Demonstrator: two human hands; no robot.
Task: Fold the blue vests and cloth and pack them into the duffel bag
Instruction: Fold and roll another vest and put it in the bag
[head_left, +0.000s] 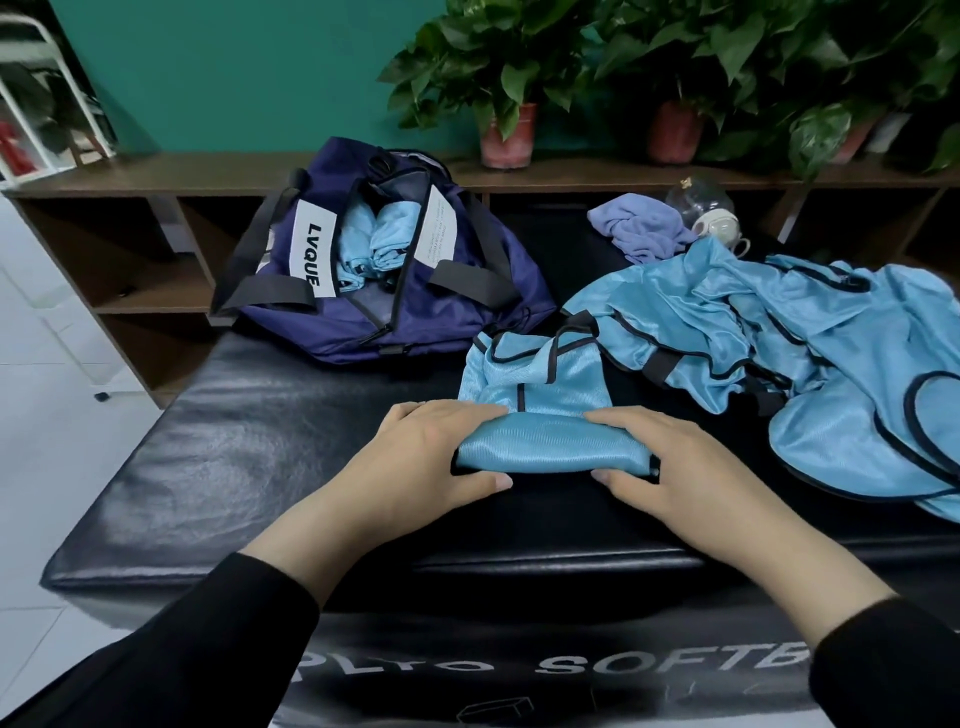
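While my two hands work at the near end of one blue vest (540, 395), that vest lies on the black padded worktop (260, 467), just in front of the duffel bag (415, 291) and slightly to its right. My left hand (431, 457) grips the left end of the rolled near edge, fingers curled over the top and thumb tucked under. My right hand (670, 467) grips the right end the same way, thumb beneath the roll. The far half of the vest is still flat, its black-trimmed straps pointing toward the bag.

The single navy duffel bag stands unzipped at the far left of the worktop, a white label reading LVQUE on its side. Inside it I count two rolled blue bundles (374, 239) side by side; whether more lie beneath them I cannot tell.

To the right of the bag, a loose heap of blue vests (805, 353) spreads across the worktop; they overlap too much for me to count them. Beyond that heap, right of the bag, sits one crumpled lavender cloth (641, 226), touching a clear glass teapot (701, 200) and one white cup (719, 228).

Behind the bag runs a brown wooden shelf (156, 179), carrying three potted plants (506, 78) to the bag's right that I can make out.
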